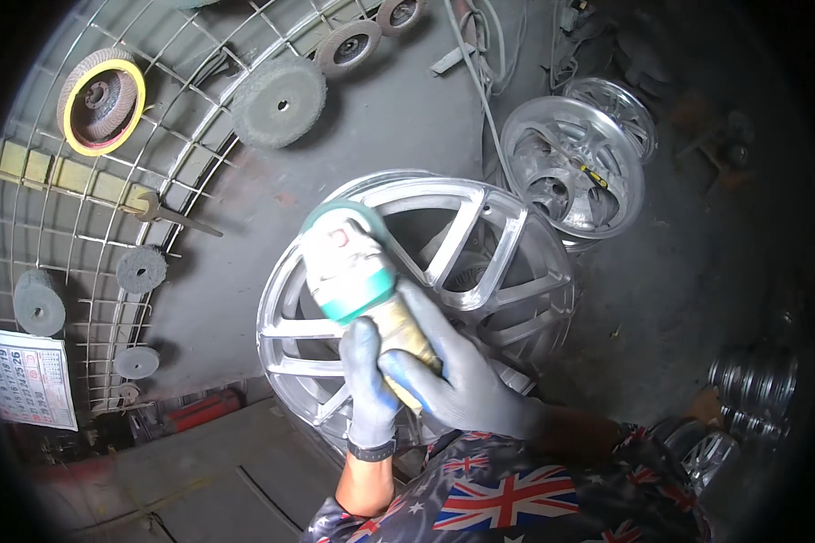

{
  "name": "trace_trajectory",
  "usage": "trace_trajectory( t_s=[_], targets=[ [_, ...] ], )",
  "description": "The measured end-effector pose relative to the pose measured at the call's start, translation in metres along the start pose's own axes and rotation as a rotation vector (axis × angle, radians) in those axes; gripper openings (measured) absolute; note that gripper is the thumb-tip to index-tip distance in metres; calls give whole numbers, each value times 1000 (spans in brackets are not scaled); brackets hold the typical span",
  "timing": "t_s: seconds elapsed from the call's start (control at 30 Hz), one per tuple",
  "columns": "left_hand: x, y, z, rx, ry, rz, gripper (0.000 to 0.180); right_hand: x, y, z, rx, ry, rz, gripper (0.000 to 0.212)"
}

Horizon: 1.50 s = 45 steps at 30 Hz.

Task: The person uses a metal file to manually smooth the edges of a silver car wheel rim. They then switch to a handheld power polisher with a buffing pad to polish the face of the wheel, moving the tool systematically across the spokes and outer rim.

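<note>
Both my hands, in grey gloves with blue patches, hold an angle grinder (358,291) with a pale head, a teal band and a yellowish, tape-like grip. My left hand (371,380) closes around the lower grip, a dark band at its wrist. From the other side, my right hand (462,380) wraps the same grip, its fingers along the body. Beneath the grinder is a silver alloy wheel (457,240) with paired spokes. The grinder's greenish disc (367,214) lies over the wheel's upper-left rim; I cannot tell whether they touch.
On the left, a wire grid (177,167) holds several abrasive discs, including a large grey wheel (281,104) and a yellow-rimmed flap wheel (102,101). A calendar (29,376) hangs below them. More alloy wheels (620,140) stand at the upper right, with a yellow-black tool (594,176); others (753,389) stack lower right.
</note>
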State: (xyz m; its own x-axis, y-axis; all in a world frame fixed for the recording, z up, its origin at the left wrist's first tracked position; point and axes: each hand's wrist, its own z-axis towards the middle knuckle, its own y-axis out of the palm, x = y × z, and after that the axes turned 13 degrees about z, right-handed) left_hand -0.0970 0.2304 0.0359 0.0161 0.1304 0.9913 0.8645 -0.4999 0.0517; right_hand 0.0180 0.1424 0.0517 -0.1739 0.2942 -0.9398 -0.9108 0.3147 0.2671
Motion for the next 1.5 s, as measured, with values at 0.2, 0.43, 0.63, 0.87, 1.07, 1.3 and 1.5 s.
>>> trace_trajectory(
  t_s=[0.2, 0.43, 0.63, 0.87, 1.07, 1.3, 1.5],
  targets=[
    [4, 15, 11, -47, 6, 101, 58, -2, -8, 3, 71, 54, 124, 70],
    [18, 14, 0, 114, 32, 27, 58, 4, -1, 6, -37, -62, -18, 70],
    [-2, 15, 16, -60, -19, 97, 59, 4, -9, 1, 125, -12, 131, 70],
    [13, 20, 12, -49, -41, 63, 61, -7, -5, 3, 108, 70, 136, 67],
    [10, 19, 9, -44, 108, 250, 52, 3, -10, 6, 33, -19, 27, 68],
    [29, 37, 17, -185, 90, 37, 33, -12, -16, 3, 135, 145, 78, 63],
    [-12, -6, -5, 85, 101, -27, 45, -11, 12, 14, -125, 111, -165, 68]
  ],
)
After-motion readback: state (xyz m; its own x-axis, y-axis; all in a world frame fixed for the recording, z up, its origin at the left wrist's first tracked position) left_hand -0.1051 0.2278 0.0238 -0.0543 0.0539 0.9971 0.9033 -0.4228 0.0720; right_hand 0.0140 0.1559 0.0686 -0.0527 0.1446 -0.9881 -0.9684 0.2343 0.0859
